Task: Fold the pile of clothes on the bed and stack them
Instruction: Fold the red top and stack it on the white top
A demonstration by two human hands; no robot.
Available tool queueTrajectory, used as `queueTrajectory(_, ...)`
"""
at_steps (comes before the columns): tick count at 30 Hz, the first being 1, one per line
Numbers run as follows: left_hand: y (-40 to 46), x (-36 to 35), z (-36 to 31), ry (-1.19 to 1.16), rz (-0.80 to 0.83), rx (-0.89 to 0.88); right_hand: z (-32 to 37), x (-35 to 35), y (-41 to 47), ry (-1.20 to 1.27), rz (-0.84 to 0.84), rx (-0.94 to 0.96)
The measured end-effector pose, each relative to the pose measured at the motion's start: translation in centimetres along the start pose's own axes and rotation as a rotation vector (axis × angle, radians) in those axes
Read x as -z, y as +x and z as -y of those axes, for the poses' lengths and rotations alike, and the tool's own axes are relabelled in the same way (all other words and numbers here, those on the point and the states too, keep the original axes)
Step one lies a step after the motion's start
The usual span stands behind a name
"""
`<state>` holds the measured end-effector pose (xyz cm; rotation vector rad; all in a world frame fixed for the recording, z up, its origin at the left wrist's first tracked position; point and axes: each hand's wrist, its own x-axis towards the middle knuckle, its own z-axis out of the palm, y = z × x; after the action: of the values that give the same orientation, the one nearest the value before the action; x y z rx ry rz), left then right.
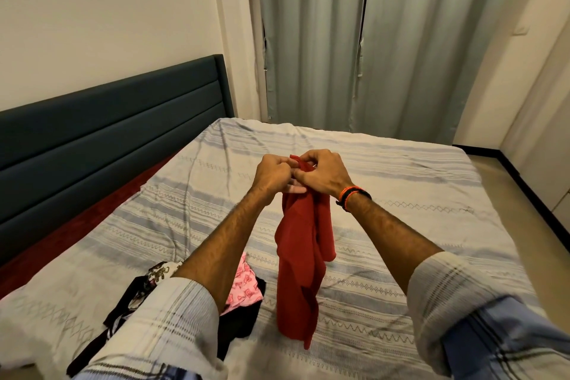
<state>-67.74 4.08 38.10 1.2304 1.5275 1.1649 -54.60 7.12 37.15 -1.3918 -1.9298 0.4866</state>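
A dark red garment (303, 259) hangs bunched and long in front of me, over the striped bedsheet (385, 182). My left hand (273, 174) and my right hand (324, 174) are close together at its top edge, and both pinch the red cloth with curled fingers. Its lower end reaches down near the sheet. A pile of unfolded clothes (243, 296), pink printed, black and patterned white, lies at the lower left, partly hidden behind my left forearm and sleeve.
A dark blue padded headboard (108, 136) runs along the left. Grey curtains (370, 40) hang behind the far end of the bed. Bare floor with a black skirting line (524, 182) shows at the right.
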Motion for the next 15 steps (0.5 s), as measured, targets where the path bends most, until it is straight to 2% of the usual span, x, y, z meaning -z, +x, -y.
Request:
queueTrajectory(4,-0.6,0.0,0.1,0.144,-0.025,-0.054,0.2,-0.6,-0.1,-0.048,-0.014,-0.02)
queueTrajectory(6,-0.6,-0.1,0.7,0.209,-0.128,-0.118,0.4,-0.9,0.0,-0.029,-0.002,-0.012)
queueTrajectory(9,-0.1,0.6,2.2,0.425,-0.367,-0.271,0.5,-0.8,0.1,0.006,-0.004,0.003)
queueTrajectory(10,0.2,0.9,2.6,0.431,-0.39,-0.28,0.4,-0.7,0.1,0.02,-0.006,0.007)
queueTrajectory(12,0.7,1.6,3.0,0.325,-0.294,-0.259,0.3,-0.5,0.1,0.07,0.003,0.009)
queueTrajectory(15,1.1,2.5,2.5,0.214,-0.041,-0.223,0.2,-0.2,0.0,0.167,0.025,0.033)
